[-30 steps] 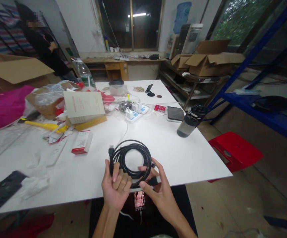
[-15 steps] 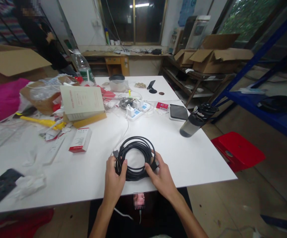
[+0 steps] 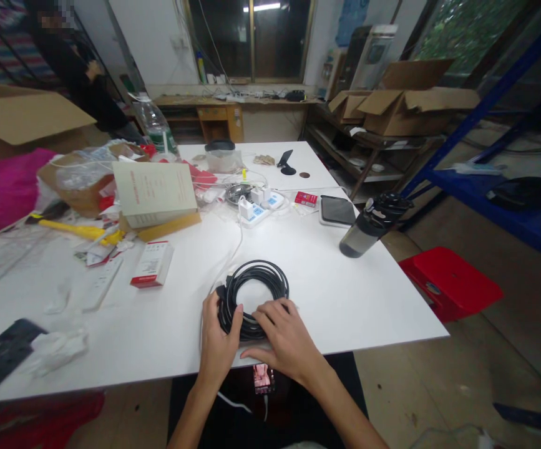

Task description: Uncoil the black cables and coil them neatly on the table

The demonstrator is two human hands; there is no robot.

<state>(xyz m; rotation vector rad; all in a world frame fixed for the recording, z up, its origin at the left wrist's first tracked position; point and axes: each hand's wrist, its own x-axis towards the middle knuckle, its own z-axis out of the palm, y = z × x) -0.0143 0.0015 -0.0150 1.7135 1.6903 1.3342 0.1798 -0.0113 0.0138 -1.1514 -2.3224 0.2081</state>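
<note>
A coil of black cable (image 3: 261, 270) lies on the white table (image 3: 340, 293) near its front edge. My left hand (image 3: 218, 330) is closed around the coil's left side, its thumb on top toward the ring's opening. Next to those fingers, a dark cable connector (image 3: 221, 292) sticks out at the upper left of the coil. My right hand (image 3: 284, 337) lies over the lower right of the coil. Its fingers reach across the loops, and its thumb is spread apart below them, near the table edge. The right hand covers that part of the coil.
A red-and-white box (image 3: 152, 265), an open booklet (image 3: 155, 190) and clutter stand left. Behind the coil are a power strip (image 3: 254, 215) and a white cord. A dark bottle (image 3: 368, 231) and a tablet-like device (image 3: 337, 211) are right. A red stool (image 3: 452, 280) stands beside the table.
My right hand has shifted left from the coil's right side to over its lower front, its thumb now below the loops. My left hand keeps its hold; the coil has barely moved.
</note>
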